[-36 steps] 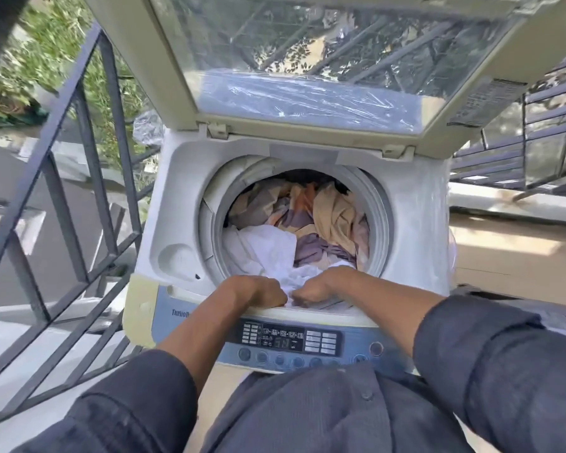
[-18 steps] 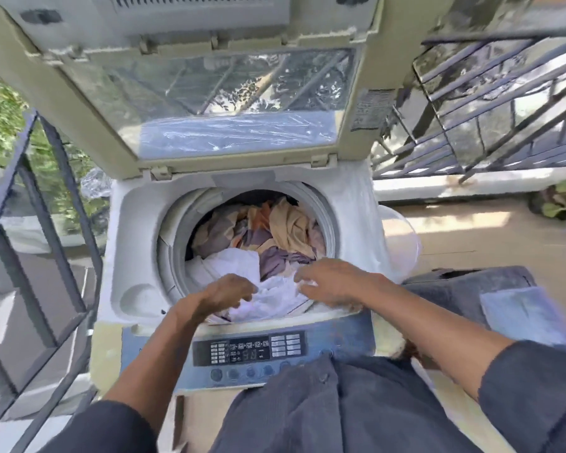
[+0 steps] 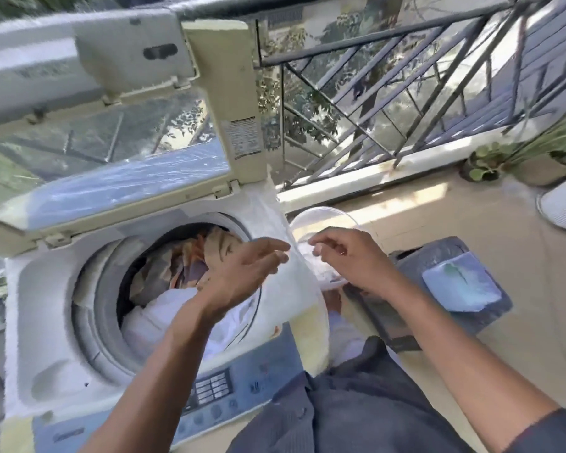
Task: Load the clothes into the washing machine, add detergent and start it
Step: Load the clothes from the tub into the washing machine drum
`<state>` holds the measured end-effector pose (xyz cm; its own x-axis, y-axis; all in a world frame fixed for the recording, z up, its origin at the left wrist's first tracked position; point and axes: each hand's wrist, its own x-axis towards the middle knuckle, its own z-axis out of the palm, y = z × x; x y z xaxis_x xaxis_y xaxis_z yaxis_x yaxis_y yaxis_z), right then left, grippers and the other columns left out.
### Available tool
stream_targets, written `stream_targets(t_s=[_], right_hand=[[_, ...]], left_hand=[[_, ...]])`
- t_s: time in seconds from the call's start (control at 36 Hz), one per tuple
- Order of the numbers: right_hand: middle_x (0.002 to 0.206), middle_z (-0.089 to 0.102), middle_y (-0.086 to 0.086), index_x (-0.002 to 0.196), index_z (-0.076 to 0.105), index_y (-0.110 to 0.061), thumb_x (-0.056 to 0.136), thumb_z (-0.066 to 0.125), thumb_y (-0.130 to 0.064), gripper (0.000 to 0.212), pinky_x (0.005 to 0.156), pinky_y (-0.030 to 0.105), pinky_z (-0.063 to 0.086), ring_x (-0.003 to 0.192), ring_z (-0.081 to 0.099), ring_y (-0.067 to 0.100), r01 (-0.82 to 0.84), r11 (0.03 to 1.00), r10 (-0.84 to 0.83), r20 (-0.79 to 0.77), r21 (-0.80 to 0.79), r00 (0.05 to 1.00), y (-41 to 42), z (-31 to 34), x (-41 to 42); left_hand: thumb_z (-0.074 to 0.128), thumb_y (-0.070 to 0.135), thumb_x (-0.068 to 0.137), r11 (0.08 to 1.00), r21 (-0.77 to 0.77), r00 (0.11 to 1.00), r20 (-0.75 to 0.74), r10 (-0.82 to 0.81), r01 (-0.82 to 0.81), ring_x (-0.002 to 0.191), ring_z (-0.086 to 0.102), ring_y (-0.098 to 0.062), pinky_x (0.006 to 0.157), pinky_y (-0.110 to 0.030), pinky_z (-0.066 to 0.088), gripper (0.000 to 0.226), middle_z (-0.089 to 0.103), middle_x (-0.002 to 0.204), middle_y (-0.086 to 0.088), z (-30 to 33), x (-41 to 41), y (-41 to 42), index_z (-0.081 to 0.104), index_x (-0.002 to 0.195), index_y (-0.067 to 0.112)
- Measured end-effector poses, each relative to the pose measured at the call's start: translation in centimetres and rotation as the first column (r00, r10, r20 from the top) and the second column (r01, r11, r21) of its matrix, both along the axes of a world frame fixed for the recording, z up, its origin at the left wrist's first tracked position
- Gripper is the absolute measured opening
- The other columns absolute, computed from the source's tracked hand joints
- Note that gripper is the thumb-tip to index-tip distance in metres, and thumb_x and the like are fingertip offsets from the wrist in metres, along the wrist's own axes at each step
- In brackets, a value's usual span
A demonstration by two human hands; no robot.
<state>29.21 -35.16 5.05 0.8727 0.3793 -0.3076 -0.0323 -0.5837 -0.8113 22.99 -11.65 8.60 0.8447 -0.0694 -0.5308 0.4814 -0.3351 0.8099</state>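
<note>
Head view shows both my hands empty, left hand (image 3: 242, 273) loose above the clothes (image 3: 177, 273) in the drum, right hand (image 3: 347, 256) over the clear tub (image 3: 321, 217); I'd grip its rim squarely.

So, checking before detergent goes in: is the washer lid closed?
No, the lid stands raised above the drum opening, with clothes visible inside.
</note>
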Motion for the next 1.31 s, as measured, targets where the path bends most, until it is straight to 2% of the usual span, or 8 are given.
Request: stream_targets(t_s=[0.28, 0.5, 0.58, 0.69, 0.92, 1.08, 1.19, 1.31], right_hand=[[0.088, 0.069, -0.026, 0.105, 0.076, -0.032, 0.098, 0.062, -0.031, 0.015, 0.064, 0.009, 0.038, 0.087, 0.063, -0.009, 0.001, 0.986, -0.017, -0.095, -0.164, 0.995, -8.6, -5.3, 7.6], [0.114, 0.074, -0.001, 0.114, 0.071, -0.030, 0.099, 0.055, -0.030, 0.022, 0.085, 0.037, 0.055, 0.103, 0.067, 0.024, -0.223, 0.923, 0.154, -0.231, -0.312, 0.961, -11.8, -13.0, 14.0], [0.126, 0.069, 0.003, 0.126, 0.064, -0.034, 0.102, 0.048, -0.033, 0.029, 0.087, 0.041, 0.055, 0.110, 0.065, 0.031, -0.384, 0.837, 0.282, -0.296, -0.389, 0.913, -12.2, -16.6, 15.7], [0.137, 0.064, 0.005, 0.136, 0.057, -0.033, 0.104, 0.041, -0.031, 0.036, 0.080, 0.037, 0.047, 0.115, 0.062, 0.031, -0.506, 0.768, 0.360, -0.390, -0.392, 0.848, -12.7, -21.9, 17.8], [0.140, 0.054, 0.014, 0.144, 0.050, -0.016, 0.105, 0.044, -0.021, 0.039, 0.099, 0.043, 0.048, 0.127, 0.052, 0.034, -0.608, 0.701, 0.414, -0.481, -0.373, 0.773, -12.9, -33.3, 20.2], [0.132, 0.052, 0.016, 0.141, 0.048, -0.014, 0.100, 0.045, -0.013, 0.041, 0.088, 0.040, 0.046, 0.124, 0.050, 0.036, -0.651, 0.625, 0.441, -0.494, -0.430, 0.749, -12.5, -44.0, 21.0], [0.140, 0.046, 0.018, 0.147, 0.044, -0.017, 0.103, 0.046, -0.023, 0.045, 0.094, 0.046, 0.047, 0.130, 0.044, 0.039, -0.709, 0.537, 0.478, -0.528, -0.457, 0.702, -11.9, -51.8, 21.6], [0.147, 0.039, 0.021, 0.146, 0.045, -0.016, 0.104, 0.050, -0.032, 0.045, 0.098, 0.049, 0.043, 0.135, 0.037, 0.042, -0.763, 0.362, 0.567, -0.523, -0.536, 0.637, -10.8, -57.9, 22.1]], left_hand=[[0.056, 0.021, 0.106, 0.997, -0.058, 0.990, -0.132, -0.052, 0.044, 0.101, 0.069, -0.020, 0.102, -0.046, 0.056, 0.023, 0.077, 0.120, -0.005, -1.6, 10.7, -10.6, 0.073, 0.122, 0.023], [0.058, 0.017, 0.105, 0.986, 0.119, 0.938, -0.339, -0.072, 0.119, 0.082, 0.058, -0.013, 0.065, -0.020, 0.044, 0.024, 0.075, 0.116, -0.012, -9.9, 17.6, -15.1, 0.073, 0.122, 0.010], [0.058, 0.020, 0.105, 0.963, 0.188, 0.905, -0.412, -0.103, 0.195, 0.088, 0.059, -0.014, 0.075, -0.028, 0.047, 0.024, 0.069, 0.111, -0.004, -14.6, 18.9, -16.0, 0.073, 0.121, 0.012], [0.056, 0.028, 0.104, 0.897, 0.246, 0.833, -0.516, -0.200, 0.367, 0.125, 0.061, -0.025, 0.106, -0.034, 0.048, 0.034, 0.067, 0.139, -0.004, -20.6, 20.2, -17.0, 0.068, 0.134, 0.019], [0.058, 0.032, 0.101, 0.747, 0.265, 0.666, -0.683, -0.301, 0.609, 0.141, 0.052, -0.028, 0.112, -0.033, 0.043, 0.051, 0.053, 0.158, -0.007, -32.1, 21.1, -17.4, 0.054, 0.151, 0.024], [0.058, 0.037, 0.102, 0.665, 0.248, 0.609, -0.691, -0.388, 0.705, 0.151, 0.042, -0.024, 0.118, -0.034, 0.037, 0.059, 0.042, 0.167, 0.000, -40.2, 22.1, -17.6, 0.042, 0.159, 0.029], [0.054, 0.038, 0.103, 0.607, 0.226, 0.561, -0.698, -0.445, 0.762, 0.148, 0.044, -0.026, 0.116, -0.036, 0.040, 0.056, 0.045, 0.164, 0.000, -45.8, 22.4, -16.7, 0.042, 0.158, 0.029], [0.052, 0.038, 0.104, 0.434, 0.216, 0.449, -0.697, -0.559, 0.875, 0.138, 0.054, -0.030, 0.111, -0.036, 0.045, 0.049, 0.056, 0.154, -0.004, -49.9, 22.2, -15.5, 0.049, 0.152, 0.027]])
